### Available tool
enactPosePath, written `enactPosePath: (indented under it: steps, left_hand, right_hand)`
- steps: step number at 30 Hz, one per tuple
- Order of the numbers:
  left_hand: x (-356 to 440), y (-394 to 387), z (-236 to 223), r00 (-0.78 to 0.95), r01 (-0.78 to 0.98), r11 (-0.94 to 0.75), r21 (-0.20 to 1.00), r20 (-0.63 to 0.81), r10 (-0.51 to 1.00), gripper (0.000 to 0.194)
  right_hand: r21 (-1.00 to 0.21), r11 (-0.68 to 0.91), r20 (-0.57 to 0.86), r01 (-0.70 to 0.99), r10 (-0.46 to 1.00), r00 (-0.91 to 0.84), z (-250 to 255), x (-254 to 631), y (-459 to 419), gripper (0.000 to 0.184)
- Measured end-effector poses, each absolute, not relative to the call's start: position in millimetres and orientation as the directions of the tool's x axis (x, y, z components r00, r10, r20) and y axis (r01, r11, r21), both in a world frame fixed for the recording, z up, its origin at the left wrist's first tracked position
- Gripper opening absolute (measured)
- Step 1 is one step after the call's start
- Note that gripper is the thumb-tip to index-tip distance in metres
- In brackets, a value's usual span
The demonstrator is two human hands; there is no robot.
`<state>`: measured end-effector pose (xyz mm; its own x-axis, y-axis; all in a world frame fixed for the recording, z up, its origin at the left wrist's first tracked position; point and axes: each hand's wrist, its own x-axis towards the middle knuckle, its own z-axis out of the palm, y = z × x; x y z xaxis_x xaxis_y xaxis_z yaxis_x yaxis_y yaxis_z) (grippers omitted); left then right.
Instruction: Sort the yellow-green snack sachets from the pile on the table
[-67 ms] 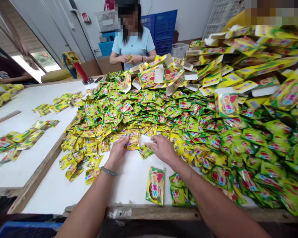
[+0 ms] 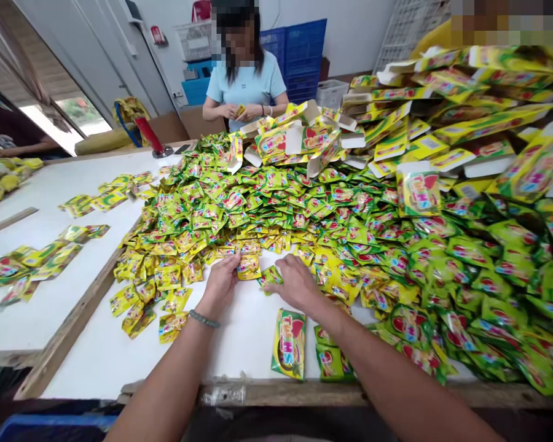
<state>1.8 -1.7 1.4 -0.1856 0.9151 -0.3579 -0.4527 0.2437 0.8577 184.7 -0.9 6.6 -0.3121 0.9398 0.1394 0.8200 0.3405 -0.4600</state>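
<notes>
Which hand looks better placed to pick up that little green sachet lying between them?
Probably the right hand: its fingers already touch the green sachet, while the left hand rests by a yellow sachet.

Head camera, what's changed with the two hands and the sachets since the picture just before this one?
The right hand has slid a little left and now covers the green sachet it was beside. The left hand has barely moved, fingertips still at the yellow sachet. The flat carton by the table edge, the big sachet pile and the person in the light blue shirt are unchanged.
</notes>
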Motion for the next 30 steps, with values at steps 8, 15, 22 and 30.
enactPosePath:
  steps: [8, 15, 22, 30]
  left_hand:
    - [5.2, -12.5, -1.9, -0.214, -0.402, 0.234, 0.885, -0.339, 0.916, 0.030]
    - [21.8, -21.8, 8.4, -0.162, -0.418, 0.173, 0.892, -0.261, 0.952, 0.033]
    - [26.7, -28.2, 20.9, -0.150, -0.354, 0.202, 0.913, -0.268, 0.952, 0.044]
    - [23.6, -17.9, 25.0, -0.159, -0.286, 0.204, 0.936, -0.257, 0.953, 0.041]
  right_hand:
    - [-0.675, 0.081, -0.091, 0.733, 0.977, -0.192, 11.1, 184.8, 1.9, 0.025]
    - [-0.845, 0.079, -0.166, 0.529, 0.901, -0.400, 10.2, 174.5, -0.8, 0.051]
    - [-0.804, 0.111, -0.109, 0.584, 0.938, -0.328, 7.0, 173.0, -4.2, 0.038]
    - [-0.996, -0.085, -0.093, 0.036, 0.901, -0.423, 21.2, 167.9, -6.6, 0.032]
